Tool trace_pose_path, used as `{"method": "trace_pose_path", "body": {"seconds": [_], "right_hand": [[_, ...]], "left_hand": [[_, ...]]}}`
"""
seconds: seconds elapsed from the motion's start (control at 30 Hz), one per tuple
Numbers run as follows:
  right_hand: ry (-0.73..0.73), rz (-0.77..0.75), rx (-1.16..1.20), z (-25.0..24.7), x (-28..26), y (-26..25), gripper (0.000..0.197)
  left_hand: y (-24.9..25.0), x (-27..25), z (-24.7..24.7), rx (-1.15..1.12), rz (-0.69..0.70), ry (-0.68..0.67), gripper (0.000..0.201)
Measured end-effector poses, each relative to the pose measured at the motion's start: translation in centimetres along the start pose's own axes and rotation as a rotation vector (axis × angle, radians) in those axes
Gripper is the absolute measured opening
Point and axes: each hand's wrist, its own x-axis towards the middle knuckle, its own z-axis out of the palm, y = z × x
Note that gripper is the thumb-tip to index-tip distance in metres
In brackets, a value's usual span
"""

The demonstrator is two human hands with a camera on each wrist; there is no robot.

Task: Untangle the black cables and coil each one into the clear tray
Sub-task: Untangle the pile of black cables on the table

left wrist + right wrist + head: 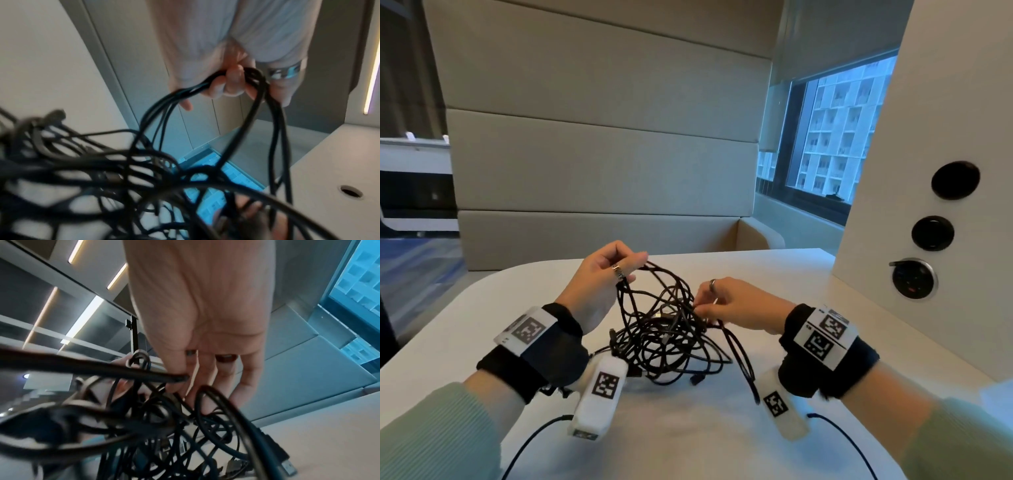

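A knot of black cables (667, 335) lies on the white table (688, 445) between my hands. My left hand (616, 270) is raised above the knot's left side and grips a bundle of cable loops (252, 76), lifting them off the table. My right hand (709, 308) is at the knot's right side, its fingertips pinching a strand (176, 378) among the black cables (164, 426). A cable with a plug (287, 465) trails toward me past the right wrist. No clear tray shows in any view.
A white partition (928, 171) with round black sockets (955, 180) stands at the table's right edge. A padded beige bench back (602, 154) rises behind the table. A thin black wire (534, 435) runs from each wrist device toward me.
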Motion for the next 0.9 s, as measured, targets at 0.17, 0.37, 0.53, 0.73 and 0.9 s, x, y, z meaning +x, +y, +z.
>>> {"method": "trace_pose_path", "body": {"seconds": [0.17,0.37,0.53,0.73,0.9], "right_hand": [[0.361,0.027,0.331,-2.4,-0.9,1.1,0.013],[0.520,0.136,0.911,-3.8,-2.2,1.6,0.016],[0.725,0.134,1.104,-4.9,-3.4,2.3,0.020],[0.798,0.086,1.110,-5.8,-3.9,2.0,0.017],[1.197,0.066,1.249,-7.3,-4.6,3.9,0.023]], "left_hand": [[0.8,-0.1,-2.7,0.156,0.080,-0.110,0.027],[1.1,-0.1,-4.4,0.509,0.074,-0.224,0.031],[-0.2,0.0,-6.2,0.902,0.125,-0.271,0.030],[-1.9,-0.7,-6.8,1.228,0.067,-0.306,0.038],[-2.6,-0.2,-6.5,1.454,-0.045,-0.378,0.044]]}}
